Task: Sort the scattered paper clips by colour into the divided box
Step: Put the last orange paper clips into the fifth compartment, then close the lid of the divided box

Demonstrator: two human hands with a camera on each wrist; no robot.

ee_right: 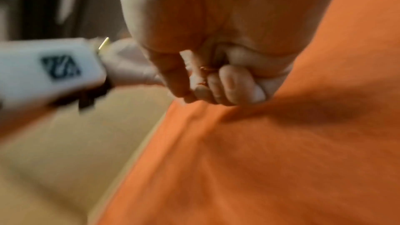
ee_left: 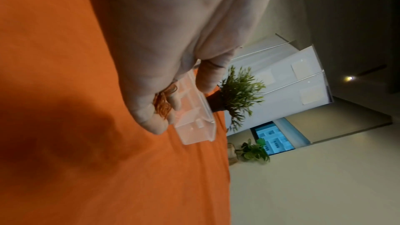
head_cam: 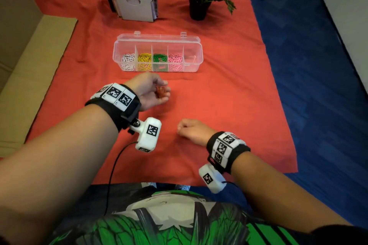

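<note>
A bunch of red clips [head_cam: 161, 92] lies in the cupped left hand [head_cam: 150, 91], fingers curled round it, just short of the box [head_cam: 191, 66] ahead. The right hand [head_cam: 192, 130], nearer the body, is fisted on the cloth [head_cam: 229, 95], pinching a clip [ee_right: 204, 69].

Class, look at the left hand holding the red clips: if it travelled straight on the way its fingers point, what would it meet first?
Probably the divided box, near its almost empty right-end compartment; the left hand points that way over bare red cloth, though depth is uncertain.
</note>
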